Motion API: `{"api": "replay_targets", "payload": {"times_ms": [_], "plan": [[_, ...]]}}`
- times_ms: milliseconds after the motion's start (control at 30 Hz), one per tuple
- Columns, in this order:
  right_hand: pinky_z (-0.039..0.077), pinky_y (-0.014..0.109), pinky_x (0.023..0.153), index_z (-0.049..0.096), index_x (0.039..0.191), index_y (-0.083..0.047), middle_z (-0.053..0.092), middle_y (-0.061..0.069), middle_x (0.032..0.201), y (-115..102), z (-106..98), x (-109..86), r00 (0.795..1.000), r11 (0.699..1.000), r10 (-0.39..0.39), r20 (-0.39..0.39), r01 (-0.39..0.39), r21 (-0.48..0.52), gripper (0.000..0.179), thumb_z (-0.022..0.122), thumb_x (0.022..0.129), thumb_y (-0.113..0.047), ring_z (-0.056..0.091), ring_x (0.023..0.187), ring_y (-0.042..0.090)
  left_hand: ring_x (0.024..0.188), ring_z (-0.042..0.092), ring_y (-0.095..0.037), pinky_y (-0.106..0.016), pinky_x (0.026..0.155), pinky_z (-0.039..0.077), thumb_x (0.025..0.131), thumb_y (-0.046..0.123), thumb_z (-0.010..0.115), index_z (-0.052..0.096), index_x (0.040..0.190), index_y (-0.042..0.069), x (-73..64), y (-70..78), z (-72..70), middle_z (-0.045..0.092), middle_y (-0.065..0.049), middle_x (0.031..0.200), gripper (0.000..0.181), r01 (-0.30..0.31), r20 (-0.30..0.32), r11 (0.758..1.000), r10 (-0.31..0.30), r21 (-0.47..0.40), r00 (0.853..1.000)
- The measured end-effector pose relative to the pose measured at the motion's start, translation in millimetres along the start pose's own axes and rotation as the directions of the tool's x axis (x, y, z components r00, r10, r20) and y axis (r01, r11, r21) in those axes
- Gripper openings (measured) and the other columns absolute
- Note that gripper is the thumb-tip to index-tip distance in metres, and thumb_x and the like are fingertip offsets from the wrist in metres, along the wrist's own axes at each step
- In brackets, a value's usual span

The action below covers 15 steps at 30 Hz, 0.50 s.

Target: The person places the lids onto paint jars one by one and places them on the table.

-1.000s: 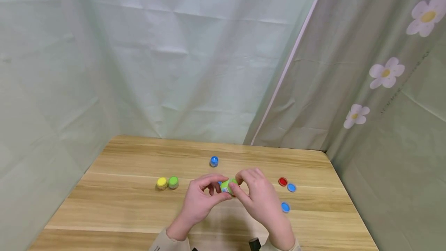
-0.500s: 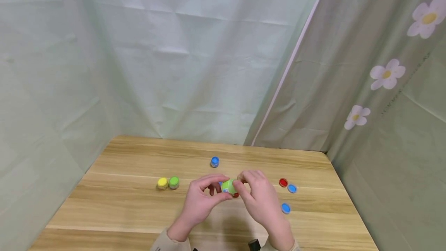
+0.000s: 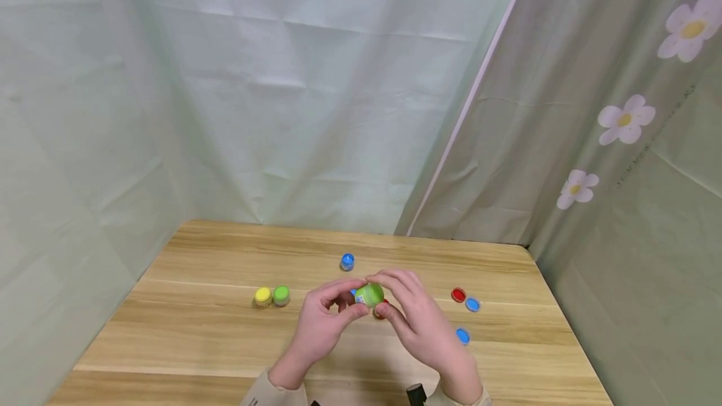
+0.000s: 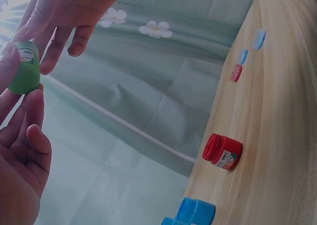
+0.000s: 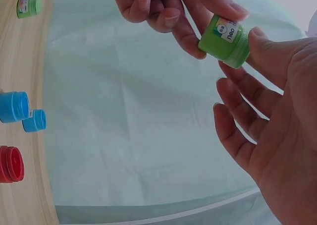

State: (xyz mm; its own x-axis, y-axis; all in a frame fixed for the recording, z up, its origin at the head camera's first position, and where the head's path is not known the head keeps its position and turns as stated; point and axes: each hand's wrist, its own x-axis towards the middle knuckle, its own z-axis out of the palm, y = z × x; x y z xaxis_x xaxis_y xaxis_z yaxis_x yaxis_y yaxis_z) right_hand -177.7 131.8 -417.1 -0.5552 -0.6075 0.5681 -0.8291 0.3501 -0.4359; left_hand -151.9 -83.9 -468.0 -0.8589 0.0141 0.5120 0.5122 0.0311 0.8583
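Over the middle of the table, my left hand holds a small light green jar between thumb and fingers. The jar is tilted on its side, its ridged lid end toward my right hand. My right thumb and forefinger pinch that lid end, the other fingers held away, as the right wrist view shows. A printed label is on the jar's side. Below the hands stands an open red jar, mostly covered in the head view. A blue jar stands close by it, partly behind my left hand.
Farther back stands another blue jar. On the left, a yellow-topped jar and a green-topped jar stand side by side. To the right lie a red lid and two blue lids, one beside it and one nearer. Curtains surround the table.
My right thumb and fingers have shifted from bunched over the lid end to spread across it, uncovering more of the green jar. The left hand has kept its hold.
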Motion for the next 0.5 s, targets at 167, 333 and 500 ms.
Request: {"api": "replay_targets", "payload": {"times_ms": [167,333,500], "plan": [[0.052,0.043,0.101,0.063,0.141,-0.020,0.063,-0.004,0.137,-0.1,0.4,0.7,1.000,0.999,-0.008,-0.023,0.008,-0.033,0.038,0.070,0.104,-0.015,0.056,0.124,0.021,0.071,0.056,-0.006,-0.021,0.063,0.047,0.089,0.004,0.085,0.079,0.120,0.003,1.2,0.3,-0.5,0.068,-0.007,0.086,0.031,-0.022,0.000,1.000,0.022,-0.008,1.000],[0.054,0.040,0.096,0.066,0.134,-0.018,0.067,-0.006,0.130,-0.6,3.4,2.0,0.998,0.996,0.014,-0.054,-0.019,-0.092,0.030,0.069,0.105,-0.025,0.058,0.118,0.019,0.071,0.057,-0.007,-0.022,0.063,0.048,0.087,0.001,0.086,0.079,0.117,0.004,2.0,1.5,-1.0,0.069,-0.007,0.086,0.031,-0.023,-0.008,1.000,0.022,-0.002,1.000],[0.054,0.036,0.091,0.068,0.125,-0.019,0.066,-0.012,0.116,-2.2,6.0,2.5,0.994,0.987,0.079,-0.078,-0.089,-0.131,0.030,0.068,0.103,-0.040,0.058,0.112,0.013,0.071,0.058,-0.009,-0.022,0.062,0.049,0.088,0.003,0.087,0.080,0.117,0.007,2.3,2.6,-1.1,0.071,-0.002,0.091,0.030,-0.013,-0.002,1.000,0.013,-0.003,1.000]]}}
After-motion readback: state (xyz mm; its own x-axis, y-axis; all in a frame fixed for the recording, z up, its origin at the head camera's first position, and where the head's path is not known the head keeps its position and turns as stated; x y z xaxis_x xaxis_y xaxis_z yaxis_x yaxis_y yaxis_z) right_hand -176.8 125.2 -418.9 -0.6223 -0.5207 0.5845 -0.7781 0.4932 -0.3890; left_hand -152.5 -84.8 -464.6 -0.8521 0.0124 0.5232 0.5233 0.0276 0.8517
